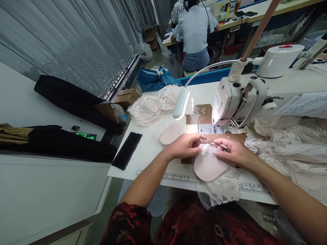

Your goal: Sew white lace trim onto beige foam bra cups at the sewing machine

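My left hand (186,145) pinches the gathered upper edge of a piece of white lace fabric (221,190). In my right hand (233,151) are thin dark tweezers (221,146), their points directed left toward the lace; that hand's fingers also rest against the fabric. A smooth pale oval pad (211,167) lies on the lace between and below my hands. The lace hangs over the table's front edge. Just beyond my fingers is the needle area of a white sewing machine (230,98), lit from above.
A second pale pad (170,133) lies left of my hands, near a black phone (127,150). Lace bundles (146,109) sit at the back left, under a lamp (181,103). More lace (288,146) is heaped at right. A seated person (195,32) works beyond.
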Action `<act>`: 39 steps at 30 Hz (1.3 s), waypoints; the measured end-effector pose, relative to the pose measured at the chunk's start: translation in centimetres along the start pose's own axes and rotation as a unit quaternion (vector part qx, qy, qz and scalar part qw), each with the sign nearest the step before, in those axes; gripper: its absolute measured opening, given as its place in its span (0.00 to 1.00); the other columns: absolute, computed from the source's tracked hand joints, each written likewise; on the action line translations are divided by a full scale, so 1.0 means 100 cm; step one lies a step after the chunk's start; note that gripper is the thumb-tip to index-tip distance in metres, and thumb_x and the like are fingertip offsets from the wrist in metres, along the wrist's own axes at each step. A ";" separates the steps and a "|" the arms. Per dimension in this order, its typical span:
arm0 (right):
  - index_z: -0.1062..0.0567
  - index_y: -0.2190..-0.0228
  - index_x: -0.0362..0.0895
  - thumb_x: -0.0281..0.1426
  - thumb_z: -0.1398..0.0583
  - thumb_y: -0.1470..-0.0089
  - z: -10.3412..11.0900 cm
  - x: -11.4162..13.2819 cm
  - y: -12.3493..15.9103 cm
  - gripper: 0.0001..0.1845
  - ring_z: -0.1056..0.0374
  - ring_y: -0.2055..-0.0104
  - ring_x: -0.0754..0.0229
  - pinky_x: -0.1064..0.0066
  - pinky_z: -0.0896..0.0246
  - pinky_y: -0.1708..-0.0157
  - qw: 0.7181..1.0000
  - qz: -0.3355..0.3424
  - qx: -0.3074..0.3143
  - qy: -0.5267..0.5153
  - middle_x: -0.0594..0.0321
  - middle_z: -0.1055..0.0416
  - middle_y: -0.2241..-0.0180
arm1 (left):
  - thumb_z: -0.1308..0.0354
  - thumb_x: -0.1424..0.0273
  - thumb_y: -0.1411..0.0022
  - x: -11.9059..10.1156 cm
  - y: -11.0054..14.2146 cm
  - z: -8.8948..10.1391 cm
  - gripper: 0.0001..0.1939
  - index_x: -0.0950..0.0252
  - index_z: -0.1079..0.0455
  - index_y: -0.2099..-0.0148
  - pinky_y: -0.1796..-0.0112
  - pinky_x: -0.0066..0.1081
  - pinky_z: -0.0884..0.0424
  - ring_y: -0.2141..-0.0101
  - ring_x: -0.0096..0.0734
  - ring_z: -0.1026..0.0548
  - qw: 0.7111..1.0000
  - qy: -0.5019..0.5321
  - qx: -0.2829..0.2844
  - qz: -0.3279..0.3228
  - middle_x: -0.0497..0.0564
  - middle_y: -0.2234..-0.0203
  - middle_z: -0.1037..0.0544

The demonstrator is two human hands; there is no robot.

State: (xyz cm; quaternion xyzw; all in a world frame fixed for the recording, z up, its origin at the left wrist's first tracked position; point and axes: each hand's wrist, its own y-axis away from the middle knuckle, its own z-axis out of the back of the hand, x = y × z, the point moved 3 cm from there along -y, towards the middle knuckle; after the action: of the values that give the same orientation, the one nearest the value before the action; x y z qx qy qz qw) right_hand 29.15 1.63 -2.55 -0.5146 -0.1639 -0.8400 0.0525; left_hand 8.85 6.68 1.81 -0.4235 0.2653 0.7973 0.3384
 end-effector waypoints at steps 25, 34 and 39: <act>0.29 0.58 0.46 0.52 0.46 0.43 0.012 -0.005 0.007 0.23 0.34 0.69 0.58 0.67 0.39 0.68 0.994 0.041 -0.083 -0.053 0.63 0.30 0.72 | 0.30 0.59 0.50 0.014 0.005 -0.063 0.19 0.70 0.25 0.64 0.68 0.25 0.36 0.71 0.24 0.30 0.895 0.428 -0.073 0.100 0.49 0.72 0.25; 0.26 0.60 0.46 0.49 0.41 0.45 0.012 -0.003 0.014 0.21 0.35 0.72 0.62 0.70 0.42 0.73 0.991 0.002 0.089 -0.098 0.63 0.29 0.72 | 0.31 0.57 0.50 0.018 0.005 -0.058 0.20 0.71 0.23 0.66 0.69 0.26 0.38 0.73 0.24 0.32 0.897 0.414 -0.118 0.105 0.48 0.75 0.27; 0.24 0.61 0.45 0.48 0.42 0.44 0.003 0.006 0.010 0.19 0.33 0.67 0.59 0.68 0.40 0.67 0.996 0.041 0.074 -0.039 0.61 0.27 0.68 | 0.29 0.57 0.53 0.020 0.004 -0.060 0.20 0.72 0.23 0.69 0.73 0.24 0.42 0.77 0.20 0.37 0.890 0.432 -0.096 0.111 0.45 0.80 0.32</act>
State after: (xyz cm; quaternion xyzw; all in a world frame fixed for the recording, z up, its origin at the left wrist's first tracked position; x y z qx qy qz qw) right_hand 29.41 0.88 -1.63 -0.5479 -0.2062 -0.8021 0.1181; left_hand 10.64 2.81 -2.85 -0.7245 0.3531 0.5891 0.0576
